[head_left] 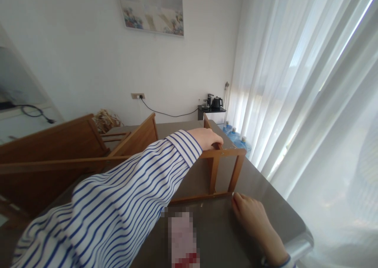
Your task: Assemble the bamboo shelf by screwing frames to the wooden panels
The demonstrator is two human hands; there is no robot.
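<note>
Across the grey-brown table, in the head view, a wooden rack is resting with one long rail raised above another that is lying close to the tabletop; two short bars are joining these rails near the right-hand end; wider boards are slanting up on the left. The left hand is holding the rack at its upper rail near that right-hand end, its fingers curling down over the wood and nearly closed on it; its striped sleeve is hiding part of the rack. The right hand is resting low, just beside the right end of the lower rail, with its fingers bending inward; whether it is gripping the rail, I cannot tell. Between the two arms a pale, pinkish thing is lying on the table, too blurred to name. Beyond the table a black kettle is standing on a small cabinet; a dark cord is running along the wall from a socket; a framed picture is hanging above; blue water bottles are standing beside the white curtain; a dry, straw-like bundle is sitting behind the boards.
</note>
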